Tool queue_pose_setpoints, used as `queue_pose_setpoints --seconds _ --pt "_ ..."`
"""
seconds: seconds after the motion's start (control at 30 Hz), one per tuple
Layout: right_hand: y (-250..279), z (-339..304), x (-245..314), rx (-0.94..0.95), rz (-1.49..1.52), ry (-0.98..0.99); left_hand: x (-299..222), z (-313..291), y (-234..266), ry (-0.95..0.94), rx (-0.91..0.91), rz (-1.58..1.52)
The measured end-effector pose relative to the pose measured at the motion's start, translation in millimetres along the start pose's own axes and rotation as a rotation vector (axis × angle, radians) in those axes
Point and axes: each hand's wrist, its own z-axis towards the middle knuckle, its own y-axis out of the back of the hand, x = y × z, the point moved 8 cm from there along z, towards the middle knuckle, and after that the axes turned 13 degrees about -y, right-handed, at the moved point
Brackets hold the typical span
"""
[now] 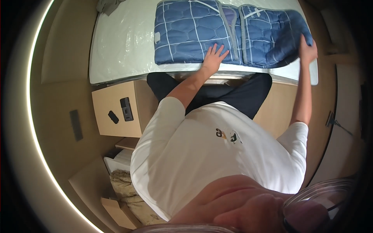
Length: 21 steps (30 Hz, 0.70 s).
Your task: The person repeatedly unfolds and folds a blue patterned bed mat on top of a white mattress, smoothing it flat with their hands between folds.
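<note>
A blue quilted pad with white grid lines and grey bound edges lies folded on the mattress. My left hand rests flat on its near edge, left of the middle, fingers spread. At the far right my right hand is closed round the pad's right edge, which is lifted and curved up there. Between the two hands, the grey bindings of two folded parts run side by side, with a strip of purple lining showing at the top. A small white tag sits on the pad's left side.
The white mattress is wrapped in clear, shiny plastic. At its upper left lies a grey cloth. A light wooden cabinet stands near left, bearing a dark phone-like device and a small black object.
</note>
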Motion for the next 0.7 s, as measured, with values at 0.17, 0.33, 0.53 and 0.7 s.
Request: queue_pose_setpoints --seconds 0.17,0.33,0.53,0.7 --pt "38 -170 214 -0.105 0.503 0.357 -6 16 3 -0.053 0.032 -0.058" --pt "-46 -381 375 0.339 0.597 0.704 28 -17 -15 0.011 -0.061 -0.392" --pt "-143 -545 329 0.861 0.444 1.051 62 -155 49 0.204 -0.226 -0.257" --pt "-96 -456 241 0.807 0.418 0.983 126 -287 82 0.599 -0.582 -0.149"
